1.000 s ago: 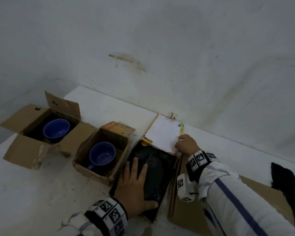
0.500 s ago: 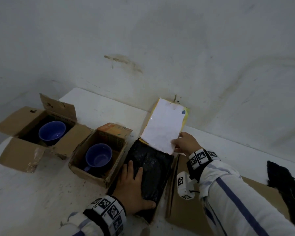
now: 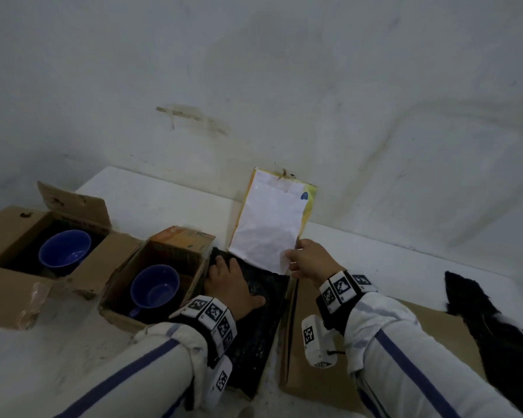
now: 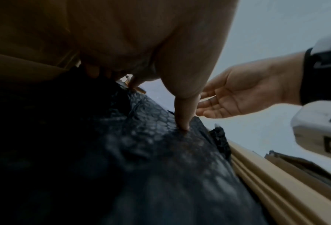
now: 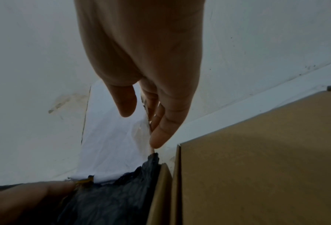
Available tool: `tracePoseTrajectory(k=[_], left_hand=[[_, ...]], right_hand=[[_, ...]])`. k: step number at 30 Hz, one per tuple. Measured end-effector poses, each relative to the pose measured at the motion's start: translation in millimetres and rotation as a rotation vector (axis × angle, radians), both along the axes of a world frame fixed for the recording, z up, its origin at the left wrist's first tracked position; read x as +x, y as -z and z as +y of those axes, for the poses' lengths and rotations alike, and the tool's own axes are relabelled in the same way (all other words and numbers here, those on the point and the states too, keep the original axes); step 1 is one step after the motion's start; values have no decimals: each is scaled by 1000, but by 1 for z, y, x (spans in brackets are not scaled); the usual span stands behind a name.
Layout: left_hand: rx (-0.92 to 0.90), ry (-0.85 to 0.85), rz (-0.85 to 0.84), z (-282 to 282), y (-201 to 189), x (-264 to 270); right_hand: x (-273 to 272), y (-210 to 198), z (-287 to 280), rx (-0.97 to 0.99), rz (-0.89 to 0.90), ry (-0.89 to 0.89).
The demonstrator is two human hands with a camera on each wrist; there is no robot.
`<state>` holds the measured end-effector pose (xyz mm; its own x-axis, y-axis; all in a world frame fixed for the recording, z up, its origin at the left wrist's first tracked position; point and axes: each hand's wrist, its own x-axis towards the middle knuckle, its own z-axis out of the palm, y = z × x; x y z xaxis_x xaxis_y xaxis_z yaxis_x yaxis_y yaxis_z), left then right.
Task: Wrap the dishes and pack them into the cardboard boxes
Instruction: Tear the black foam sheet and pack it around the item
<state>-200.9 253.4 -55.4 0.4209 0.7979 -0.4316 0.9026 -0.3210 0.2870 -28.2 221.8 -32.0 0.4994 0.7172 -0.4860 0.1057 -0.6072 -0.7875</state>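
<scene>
Two open cardboard boxes (image 3: 47,236) at left, a blue bowl (image 3: 64,248) in each. Our left hand (image 3: 231,286) presses flat on black bubble wrap (image 3: 254,336) in the third box. Right hand (image 3: 307,259) pinches that box's flap (image 3: 269,221). Only the left wrist view shows the wrap's bubbles; what is wrapped stays hidden.

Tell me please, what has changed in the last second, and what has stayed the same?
The right hand has swung the box flap up from nearly flat until it stands against the wall. The left hand has slid a little farther along the black bubble wrap, still pressing it. Both blue bowls stayed in their boxes.
</scene>
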Motion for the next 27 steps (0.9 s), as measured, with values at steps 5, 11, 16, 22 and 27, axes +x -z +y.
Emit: tracePoseTrajectory(k=[5, 11, 16, 22, 27], left_hand=[[188, 90, 39, -5, 15, 3], [75, 119, -5, 8, 24, 15], [47, 130, -17, 13, 27, 13], [149, 108, -194, 6, 18, 12], [202, -77, -626, 21, -16, 14]], right_hand=[[-1, 6, -3, 7, 6, 0], [3, 15, -7, 20, 20, -9], [-2, 9, -9, -4, -12, -23], [-2, 3, -14, -50, -36, -14], [-9, 4, -18, -41, -143, -37]])
